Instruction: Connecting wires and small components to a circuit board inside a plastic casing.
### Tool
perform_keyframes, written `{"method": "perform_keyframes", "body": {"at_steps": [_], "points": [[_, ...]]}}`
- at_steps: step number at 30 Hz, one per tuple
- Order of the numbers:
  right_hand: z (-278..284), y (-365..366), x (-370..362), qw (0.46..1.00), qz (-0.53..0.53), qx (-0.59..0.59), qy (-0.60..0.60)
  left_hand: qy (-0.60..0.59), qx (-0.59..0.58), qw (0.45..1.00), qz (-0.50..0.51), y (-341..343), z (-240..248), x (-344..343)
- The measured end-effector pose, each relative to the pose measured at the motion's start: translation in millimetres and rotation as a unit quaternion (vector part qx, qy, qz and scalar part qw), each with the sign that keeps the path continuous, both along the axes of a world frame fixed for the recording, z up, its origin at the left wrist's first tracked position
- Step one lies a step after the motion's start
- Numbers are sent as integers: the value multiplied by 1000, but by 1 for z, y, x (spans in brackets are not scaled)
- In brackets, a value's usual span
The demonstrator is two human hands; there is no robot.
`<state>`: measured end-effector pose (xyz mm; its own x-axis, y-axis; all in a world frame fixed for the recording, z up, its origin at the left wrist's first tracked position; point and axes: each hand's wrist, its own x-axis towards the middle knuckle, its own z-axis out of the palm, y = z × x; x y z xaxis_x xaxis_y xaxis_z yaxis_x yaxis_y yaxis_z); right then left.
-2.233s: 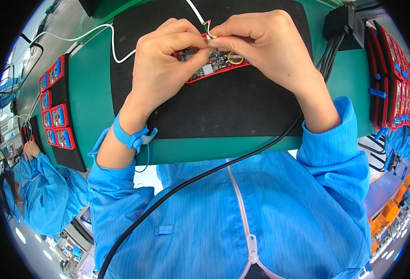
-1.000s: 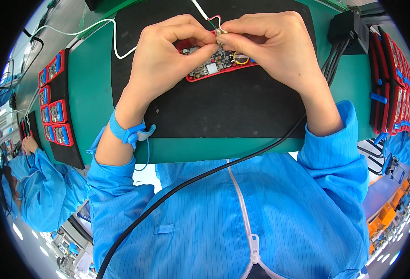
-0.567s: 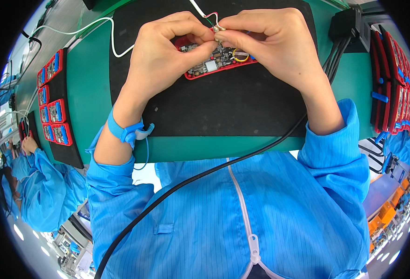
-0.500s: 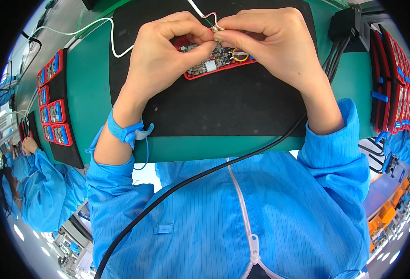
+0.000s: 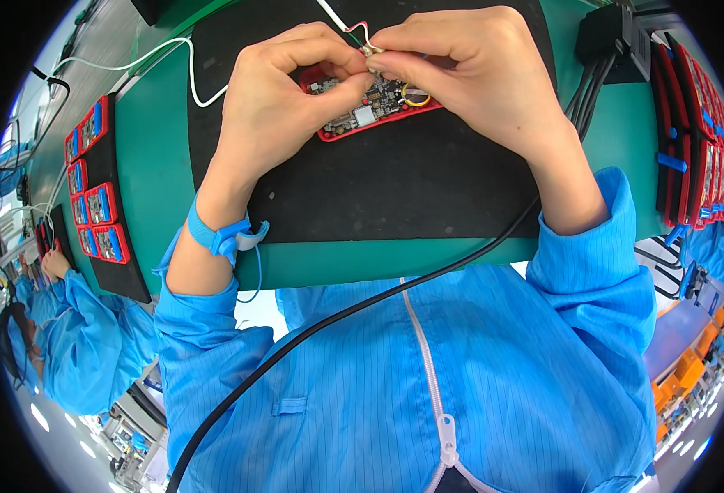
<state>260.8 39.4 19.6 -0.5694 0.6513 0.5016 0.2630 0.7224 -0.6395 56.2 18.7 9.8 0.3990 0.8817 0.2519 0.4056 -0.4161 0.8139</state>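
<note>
A circuit board [image 5: 388,99] in a red tray [image 5: 341,136] lies on the black mat. Over its far edge, my left hand [image 5: 284,103] and my right hand [image 5: 473,78] meet with thumbs and index fingers pinched together. Between the fingertips shows a small metallic connector [image 5: 368,51], mostly covered by them. Thin red, green and white wires run up from it into a white cable [image 5: 329,11]. A yellow-ringed round part [image 5: 415,95] sits on the board by my right fingers. Part of the board is hidden under both hands. A blue wrist strap [image 5: 214,234] circles my left wrist.
The black mat [image 5: 395,189] lies on a green table [image 5: 152,172]. Red trays with boards [image 5: 99,205] stand at the left, stacked ones [image 5: 707,156] at the right. A black cable [image 5: 329,324] crosses before me. A black box [image 5: 608,45] stands far right; another person [image 5: 91,345] sits left.
The view has shifted slightly, so the hands and board sit a little further left and up. Both hands keep the same pinch at the connector.
</note>
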Motion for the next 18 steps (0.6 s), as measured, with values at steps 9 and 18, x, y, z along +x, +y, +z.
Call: {"method": "perform_keyframes", "body": {"at_steps": [9, 18], "points": [[-1, 0, 0, 1000, 1, 10, -5, 1, -2, 1000, 2, 0, -1, 0], [2, 3, 1, 1000, 13, 1, -7, 2, 2, 1000, 5, 0, -2, 1]]}}
